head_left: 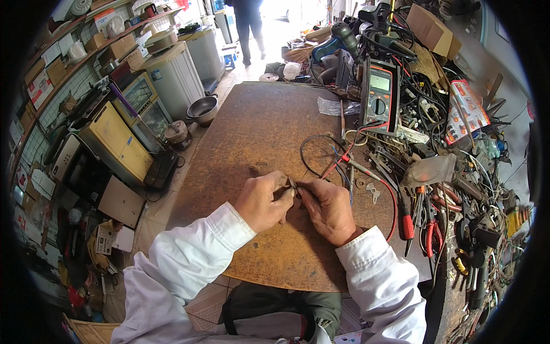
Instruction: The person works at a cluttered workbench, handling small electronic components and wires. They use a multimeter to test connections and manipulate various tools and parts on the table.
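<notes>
Over the near middle of a worn brown wooden table (269, 132), a small dark part (294, 184) is held up between two bare hands, just above the surface. It is largely covered by the fingers, so its exact kind cannot be told.

For this close fingertip work, steadiness would seem to matter most: the part is best kept firm in one pinch while it is turned or worked with the other, with light pressure, since something so small could easily be slipped or dropped. It is probably best kept low over the bare wood, where a dropped piece could be found, and away from the test leads (366, 170), among which it might be lost.

By the left hand (264, 200), a narrow pinch is made, with thumb and forefinger closed about the part and the other fingers curled. By the right hand (329, 207), a similar narrow pinch is made from the other side, the fingertips nearly meeting; whether the part is gripped or merely touched there is not clearly shown.

To the right, a flat metal piece (373, 193) is seen near the leads, with a red-handled screwdriver (408, 227) beyond. Farther back, a multimeter (379, 94) is propped upright.
</notes>
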{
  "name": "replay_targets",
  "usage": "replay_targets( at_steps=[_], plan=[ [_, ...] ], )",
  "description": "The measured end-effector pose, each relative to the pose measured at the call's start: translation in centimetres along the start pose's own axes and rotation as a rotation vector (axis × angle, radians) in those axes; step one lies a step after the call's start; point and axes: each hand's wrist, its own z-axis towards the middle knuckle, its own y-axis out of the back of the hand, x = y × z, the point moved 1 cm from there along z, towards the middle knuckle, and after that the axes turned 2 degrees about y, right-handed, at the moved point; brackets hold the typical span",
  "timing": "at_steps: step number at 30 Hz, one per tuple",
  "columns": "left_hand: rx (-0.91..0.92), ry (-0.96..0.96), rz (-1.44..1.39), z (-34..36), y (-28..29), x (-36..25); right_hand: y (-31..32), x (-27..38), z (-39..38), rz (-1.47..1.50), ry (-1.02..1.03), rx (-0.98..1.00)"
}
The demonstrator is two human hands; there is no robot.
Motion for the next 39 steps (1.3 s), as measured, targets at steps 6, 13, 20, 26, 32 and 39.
replay_targets(
  at_steps=[6, 13, 20, 26, 32, 39],
  plan=[
    [-0.057, -0.134, 0.195, -0.2, -0.3, 0.1, 0.2, -0.2, -0.2, -0.141, 0.088, 0.03],
    [-0.106, -0.333, 0.378, -0.7, -0.4, -0.3, 0.5, 0.4, -0.3, -0.209, 0.123, 0.058],
    [-0.082, -0.323, 0.286, -1.2, -0.6, -0.3, 0.6, 0.6, 0.0, -0.2, 0.228, 0.014],
    [-0.094, -0.328, 0.224, -1.2, -0.8, 0.0, 0.3, 1.0, 0.0, -0.218, 0.201, -0.025],
    [-0.118, -0.314, 0.22, -1.2, -0.9, -0.5, 0.0, 1.3, 0.0, -0.156, 0.105, -0.108],
    [-0.138, -0.381, 0.293, -1.4, -1.0, -0.2, -0.1, 1.5, 0.1, -0.134, 0.082, -0.134]
  ],
)
